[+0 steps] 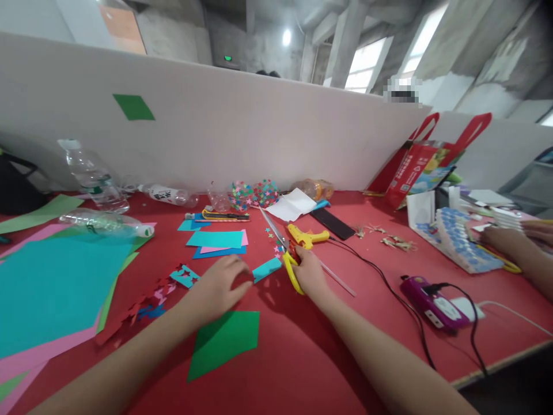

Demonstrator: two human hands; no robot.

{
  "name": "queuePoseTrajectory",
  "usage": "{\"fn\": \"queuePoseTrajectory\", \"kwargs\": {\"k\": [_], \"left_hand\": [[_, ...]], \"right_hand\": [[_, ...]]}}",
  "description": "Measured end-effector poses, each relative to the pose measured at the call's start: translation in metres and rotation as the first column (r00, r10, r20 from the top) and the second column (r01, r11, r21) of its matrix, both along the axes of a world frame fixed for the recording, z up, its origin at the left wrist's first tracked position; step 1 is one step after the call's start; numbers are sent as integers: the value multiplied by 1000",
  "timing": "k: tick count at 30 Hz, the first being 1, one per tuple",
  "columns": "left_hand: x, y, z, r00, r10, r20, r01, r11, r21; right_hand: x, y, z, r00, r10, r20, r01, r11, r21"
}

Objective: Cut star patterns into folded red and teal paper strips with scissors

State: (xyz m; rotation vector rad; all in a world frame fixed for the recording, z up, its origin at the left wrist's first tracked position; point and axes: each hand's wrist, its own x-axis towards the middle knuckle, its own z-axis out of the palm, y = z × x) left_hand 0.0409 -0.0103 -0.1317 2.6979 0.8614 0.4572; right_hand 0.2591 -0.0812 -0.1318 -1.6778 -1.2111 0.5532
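Note:
My right hand (307, 266) is closed round the yellow-handled scissors (292, 272), whose blades point up and away over the table. My left hand (223, 282) hovers left of them with curled fingers and the thumb apart, nothing visible in it. A small cyan paper strip (266, 269) lies between the two hands. Below my left hand is a green paper piece (228, 341) with slanted edges. A cyan paper with star-shaped holes (185, 276) rests by my left wrist. Just beyond the scissors sits a yellow glue gun (307, 235).
Large cyan sheets (64, 288) cover the left side, with a plastic bottle (108, 222) on them. Cut papers (216, 239) and a utility knife (224, 216) lie ahead. A black cord runs beside a purple power strip (434, 302). At right, another person's hand (503, 239) works.

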Motion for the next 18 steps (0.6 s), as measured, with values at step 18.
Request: {"fn": "queuePoseTrajectory", "kwargs": {"k": [18], "left_hand": [[50, -18, 30, 985, 40, -169, -22, 994, 106]], "right_hand": [[2, 7, -3, 970, 8, -243, 2, 999, 43]]}}
